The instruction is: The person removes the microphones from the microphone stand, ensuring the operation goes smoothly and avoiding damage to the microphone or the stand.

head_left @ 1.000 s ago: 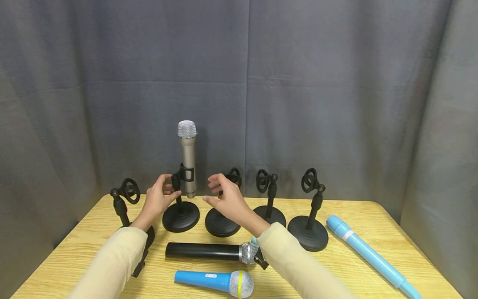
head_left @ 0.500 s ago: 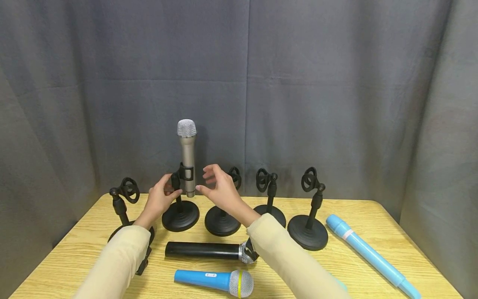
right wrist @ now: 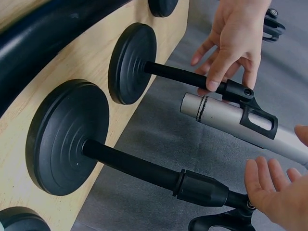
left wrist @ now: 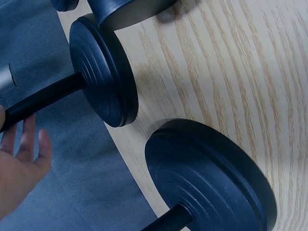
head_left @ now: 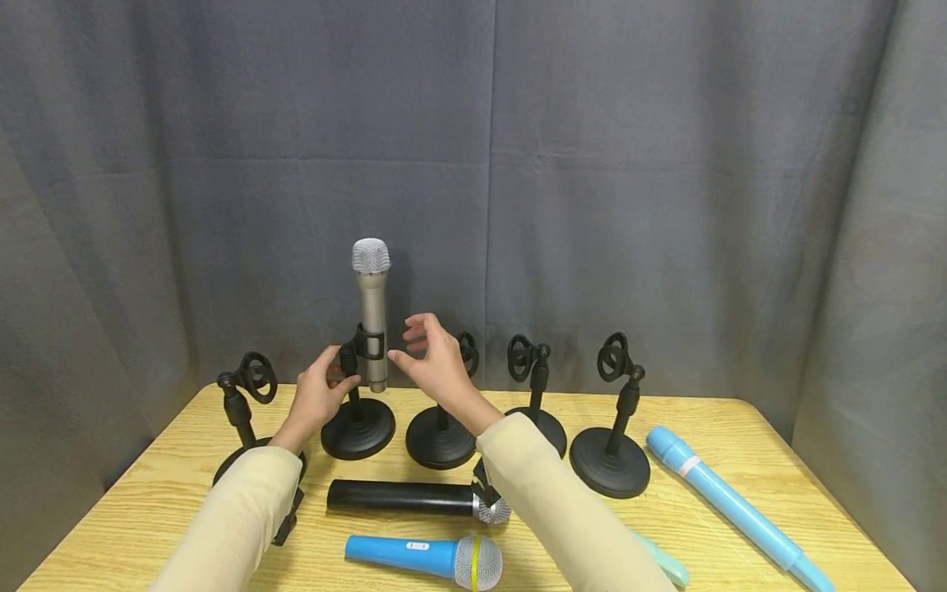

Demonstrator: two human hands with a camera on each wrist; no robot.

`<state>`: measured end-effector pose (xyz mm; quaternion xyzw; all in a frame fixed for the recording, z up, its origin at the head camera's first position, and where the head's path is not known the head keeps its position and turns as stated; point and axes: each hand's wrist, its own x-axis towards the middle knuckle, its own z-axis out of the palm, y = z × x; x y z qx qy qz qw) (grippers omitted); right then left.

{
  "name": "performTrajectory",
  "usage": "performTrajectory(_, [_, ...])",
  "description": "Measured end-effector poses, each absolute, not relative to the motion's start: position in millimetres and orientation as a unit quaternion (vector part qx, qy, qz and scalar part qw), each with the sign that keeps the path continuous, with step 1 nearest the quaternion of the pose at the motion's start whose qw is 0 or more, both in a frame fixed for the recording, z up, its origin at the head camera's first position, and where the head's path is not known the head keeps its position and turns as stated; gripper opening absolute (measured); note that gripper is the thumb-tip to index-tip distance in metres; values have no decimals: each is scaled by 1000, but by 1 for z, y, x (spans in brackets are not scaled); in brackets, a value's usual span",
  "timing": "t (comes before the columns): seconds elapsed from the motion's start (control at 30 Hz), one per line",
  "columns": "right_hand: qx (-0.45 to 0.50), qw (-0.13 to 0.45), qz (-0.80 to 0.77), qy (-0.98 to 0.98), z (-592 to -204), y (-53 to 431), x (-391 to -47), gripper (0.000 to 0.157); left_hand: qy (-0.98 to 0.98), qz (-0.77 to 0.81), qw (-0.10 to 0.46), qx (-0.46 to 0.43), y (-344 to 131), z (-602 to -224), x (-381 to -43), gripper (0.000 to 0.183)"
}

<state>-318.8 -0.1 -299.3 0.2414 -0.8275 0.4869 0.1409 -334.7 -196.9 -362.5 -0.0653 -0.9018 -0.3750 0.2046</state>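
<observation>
A silver microphone (head_left: pixel 373 298) stands upright in the clip of a black microphone stand (head_left: pixel 358 432), second from the left. My left hand (head_left: pixel 314 400) holds that stand's post just under the clip, thumb on the near side; in the right wrist view the left hand (right wrist: pixel 237 41) has its fingers round the post. To the right of the microphone, my right hand (head_left: pixel 441 368) is held apart from it, fingers loosely bent and nothing between them. The right wrist view shows the same gap between the right hand (right wrist: pixel 281 192) and the microphone (right wrist: pixel 224 117).
More black stands with bare clips flank this one: one at left (head_left: pixel 240 415), others at right, such as the rightmost stand (head_left: pixel 611 462). In front lie a black microphone (head_left: pixel 403 497) and a blue microphone (head_left: pixel 403 556). A light-blue microphone (head_left: pixel 740 506) lies at right; a turquoise object (head_left: pixel 669 567) is partly under the right sleeve.
My right hand has moved left toward the microphone, then risen slightly. The left hand stays on the post, and the silver microphone remains in its clip.
</observation>
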Motion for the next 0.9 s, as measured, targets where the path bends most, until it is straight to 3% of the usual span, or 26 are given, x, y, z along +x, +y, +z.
performTrajectory(0.9, [221, 148, 544, -796, -284, -9, -327, 49, -884, -380, 238, -130, -198, -363, -330, 37])
